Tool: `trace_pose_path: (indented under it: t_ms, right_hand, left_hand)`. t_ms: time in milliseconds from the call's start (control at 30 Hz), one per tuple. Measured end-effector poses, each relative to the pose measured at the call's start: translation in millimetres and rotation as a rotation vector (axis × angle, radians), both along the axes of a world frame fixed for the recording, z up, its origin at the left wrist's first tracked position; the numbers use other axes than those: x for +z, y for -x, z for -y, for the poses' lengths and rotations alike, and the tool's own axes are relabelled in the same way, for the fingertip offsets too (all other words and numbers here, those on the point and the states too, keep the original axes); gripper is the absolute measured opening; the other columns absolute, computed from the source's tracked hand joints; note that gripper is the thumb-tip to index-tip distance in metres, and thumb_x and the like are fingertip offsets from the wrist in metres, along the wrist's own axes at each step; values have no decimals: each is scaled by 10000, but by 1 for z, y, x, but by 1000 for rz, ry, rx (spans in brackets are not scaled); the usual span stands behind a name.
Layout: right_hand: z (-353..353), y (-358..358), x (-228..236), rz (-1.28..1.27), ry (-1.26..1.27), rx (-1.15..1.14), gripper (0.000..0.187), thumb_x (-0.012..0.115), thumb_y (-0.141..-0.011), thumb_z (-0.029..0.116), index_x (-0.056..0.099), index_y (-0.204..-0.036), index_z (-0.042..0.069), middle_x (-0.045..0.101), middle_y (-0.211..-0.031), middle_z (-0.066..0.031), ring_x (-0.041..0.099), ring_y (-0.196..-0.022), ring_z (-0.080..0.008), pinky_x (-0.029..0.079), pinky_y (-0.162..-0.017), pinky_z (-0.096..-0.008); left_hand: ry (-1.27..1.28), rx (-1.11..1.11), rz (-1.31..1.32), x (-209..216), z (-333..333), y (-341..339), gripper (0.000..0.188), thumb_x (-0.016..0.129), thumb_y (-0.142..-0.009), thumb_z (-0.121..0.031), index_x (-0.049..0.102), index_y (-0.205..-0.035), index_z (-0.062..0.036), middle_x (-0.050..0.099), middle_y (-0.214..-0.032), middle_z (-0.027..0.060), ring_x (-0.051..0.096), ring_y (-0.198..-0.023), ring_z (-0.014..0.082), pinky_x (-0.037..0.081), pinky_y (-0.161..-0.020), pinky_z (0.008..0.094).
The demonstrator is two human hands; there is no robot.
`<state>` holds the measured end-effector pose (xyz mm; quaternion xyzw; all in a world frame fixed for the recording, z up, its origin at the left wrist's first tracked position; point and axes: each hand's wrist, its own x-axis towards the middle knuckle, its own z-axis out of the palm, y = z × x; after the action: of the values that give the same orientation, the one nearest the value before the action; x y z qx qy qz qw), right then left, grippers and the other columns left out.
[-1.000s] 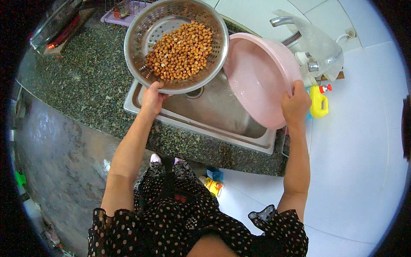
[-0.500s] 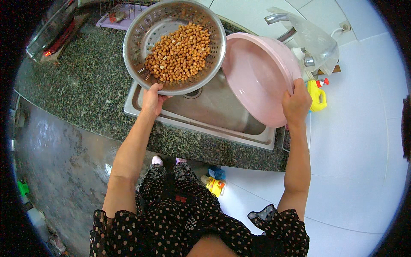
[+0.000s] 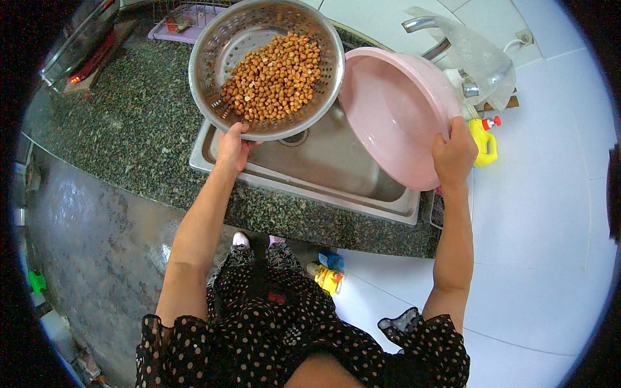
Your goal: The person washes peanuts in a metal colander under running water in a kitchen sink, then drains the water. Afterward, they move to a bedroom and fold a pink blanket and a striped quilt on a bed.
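Left hand [image 3: 234,147]: fingers closed on the near rim of the colander [image 3: 223,55], which (brown kernels [image 3: 275,77] inside) lies ahead. Right hand [image 3: 455,154]: fingers closed on the right rim of the tilted pink basin [image 3: 393,119], lying leftward above the sink [image 3: 314,165].

The speckled dark counter [image 3: 139,126] holds a sink [image 3: 336,161], set in near its right end; a lilac tray [image 3: 171,33] lies along the back edge, a red-lit appliance [image 3: 96,57] toward the left end.
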<state>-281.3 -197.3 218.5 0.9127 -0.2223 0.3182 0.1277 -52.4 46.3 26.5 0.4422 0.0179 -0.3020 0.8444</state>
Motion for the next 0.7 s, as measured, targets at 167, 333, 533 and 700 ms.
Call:
trace_pose_path:
  t_ms: [167,333,533,700]
  right_hand:
    - [4,1,-1,-2,12,7,180,569,-651,53,435,-773,58,508,-712,-148,532,-673,-360,420,-558,-431]
    - [7,1,-2,-1,13,14,183,566,-651,47,429,-772,55,509,-712,-153,532,-682,-365,418,-563,-439]
    - [7,1,-3,17,20,32,179,560,-652,48,437,-782,53,514,-713,-153,539,-671,-363,424,-561,-434]
    - [10,1,-4,3,0,15,170,555,-652,50,440,-777,51,519,-716,-153,541,-670,-364,425,-562,-435]
  left_hand:
    - [-36,15,-26,4,1,1,442,448,-759,-78,358,-1187,-13,520,-1078,137,568,-879,238,502,-602,359]
    - [-59,5,-10,8,2,2,447,445,-757,-81,350,-1189,-14,517,-1076,134,559,-890,233,495,-619,362]
    - [-65,8,-10,7,2,2,437,447,-761,-89,355,-1181,-13,519,-1075,132,555,-902,232,497,-634,370]
    - [-33,-21,-1,-2,1,-2,440,455,-760,-95,354,-1180,-16,515,-1085,129,550,-913,234,499,-656,376]
